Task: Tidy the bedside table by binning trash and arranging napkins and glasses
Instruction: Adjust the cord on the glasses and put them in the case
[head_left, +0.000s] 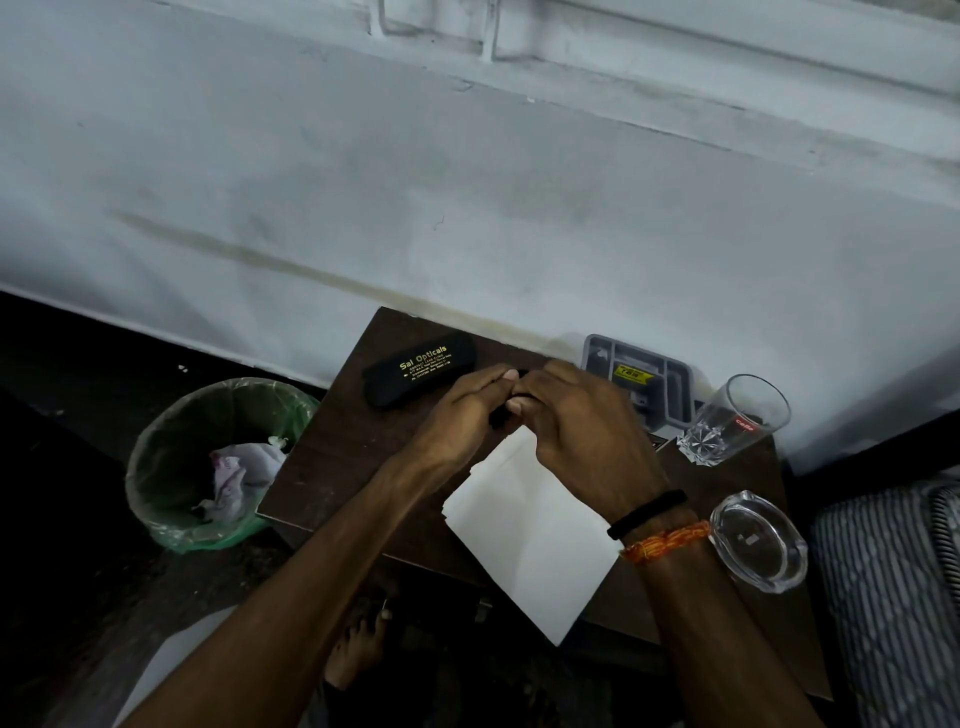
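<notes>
My left hand (457, 415) and my right hand (576, 421) meet above the middle of the dark wooden bedside table (337, 457). Both are closed on a small black object (500, 417); my fingers hide most of it, so I cannot tell what it is. Just below the hands lies a stack of white napkins (524, 525), its near corner hanging over the table's front edge. A black spectacles case (421, 375) printed "Sai Opticals" lies at the back left. A clear drinking glass (737, 421) stands at the back right.
A bin with a green liner (171, 467) stands on the floor left of the table, with crumpled paper (236, 480) inside. A grey compartment tray (670, 389) sits against the wall. A glass ashtray (758, 540) is at the right edge, beside striped fabric (893, 597).
</notes>
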